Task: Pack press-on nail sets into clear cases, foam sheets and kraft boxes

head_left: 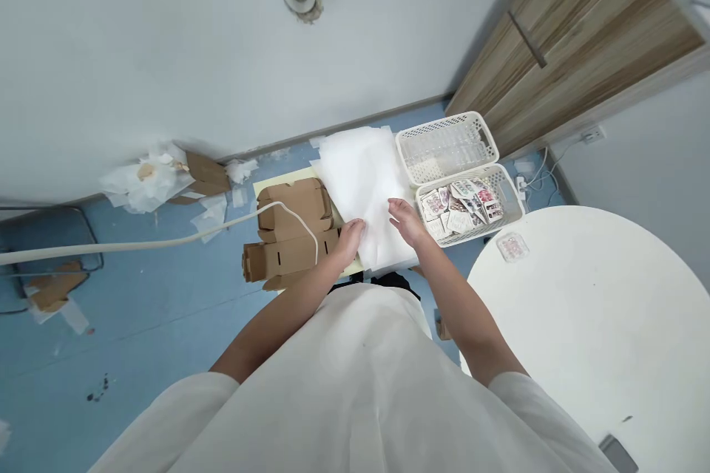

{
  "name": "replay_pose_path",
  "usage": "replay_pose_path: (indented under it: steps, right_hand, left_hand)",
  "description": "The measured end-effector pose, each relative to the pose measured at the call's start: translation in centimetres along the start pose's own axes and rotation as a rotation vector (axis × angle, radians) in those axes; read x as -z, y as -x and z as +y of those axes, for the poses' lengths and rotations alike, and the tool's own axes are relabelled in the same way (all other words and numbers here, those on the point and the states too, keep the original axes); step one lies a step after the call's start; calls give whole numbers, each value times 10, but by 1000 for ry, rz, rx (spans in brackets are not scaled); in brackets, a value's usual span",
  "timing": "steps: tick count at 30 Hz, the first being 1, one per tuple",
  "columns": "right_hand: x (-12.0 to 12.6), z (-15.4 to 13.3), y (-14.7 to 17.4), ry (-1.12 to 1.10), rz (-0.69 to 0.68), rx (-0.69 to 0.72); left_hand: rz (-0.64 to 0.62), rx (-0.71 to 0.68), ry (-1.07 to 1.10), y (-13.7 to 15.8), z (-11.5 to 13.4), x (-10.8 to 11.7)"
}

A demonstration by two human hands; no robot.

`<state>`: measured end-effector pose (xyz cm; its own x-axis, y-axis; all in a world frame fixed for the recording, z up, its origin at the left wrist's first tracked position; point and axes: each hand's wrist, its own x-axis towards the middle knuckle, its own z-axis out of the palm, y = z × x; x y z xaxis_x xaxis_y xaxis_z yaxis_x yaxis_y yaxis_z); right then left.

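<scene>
A stack of thin white foam sheets (360, 162) lies in front of me, its top sheet creased toward my body. At its left side my left hand (349, 239) is closed, fingertips and thumb pinching the top sheet. Over the right part of the stack, my right hand (407, 222) has its fingers apart and holds nothing; whether its fingertips touch the foam I cannot tell. Beside my left hand lie unfolded brown cardboard boxes (293, 211), with a white cable curving over them.
Right of the foam stand a white basket of clear plastic containers (488, 139) and a basket of printed cards (513, 199). A round white table (588, 310) bears a small clear pack (512, 247). Packing scraps (149, 177) lie along the wall. A wooden cabinet (555, 29) stands at right.
</scene>
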<state>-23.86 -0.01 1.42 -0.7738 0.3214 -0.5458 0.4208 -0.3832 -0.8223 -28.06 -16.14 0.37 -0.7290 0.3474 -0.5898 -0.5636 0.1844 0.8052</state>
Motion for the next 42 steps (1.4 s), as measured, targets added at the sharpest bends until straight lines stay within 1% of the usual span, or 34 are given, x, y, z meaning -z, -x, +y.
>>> replay_pose_path:
  steps: [2,4,7,9,11,14,16,19,22,24,27,29,32,35,38,42]
  right_hand:
    - [-3,-5,11,12,62,67]
    - [-2,-5,22,72,153,151]
    - [7,-1,42,174,226,243]
    - [17,2,58,275,277,260]
    - [28,4,77,415,344,266]
    - [46,6,107,586,428,314]
    - [57,9,126,635,490,376]
    - [75,19,153,610,599,423]
    - [96,35,179,487,720,381]
    - [112,47,197,371,798,336]
    - [138,67,224,229,910,272]
    - [157,82,243,193,976,243]
    - [184,105,269,192,1054,211]
    - [207,129,290,200,1113,180]
    - [223,154,306,225,1123,151]
    - [237,188,322,270,1119,107]
  left_hand:
    - [-108,-28,-32,15,-2,3]
    - [-228,-48,-99,28,-7,3]
    - [-402,-59,-232,42,-17,-1]
    - [-483,-47,-309,47,-24,-6]
    - [-492,-30,-373,49,-30,-11]
    - [-426,-10,-468,47,-38,-19]
    - [-398,3,-538,44,-43,-25]
    - [-400,13,-635,42,-48,-40]
    - [-457,35,-678,45,-50,-64]
    - [-536,31,-632,51,-51,-84]
    - [-673,-21,-502,64,-57,-121]
    - [-707,-67,-484,72,-65,-147]
    - [-691,-153,-549,83,-80,-183]
    - [-703,-243,-641,93,-97,-214]
    - [-744,-306,-766,105,-109,-237]
    - [-786,-358,-903,120,-123,-259]
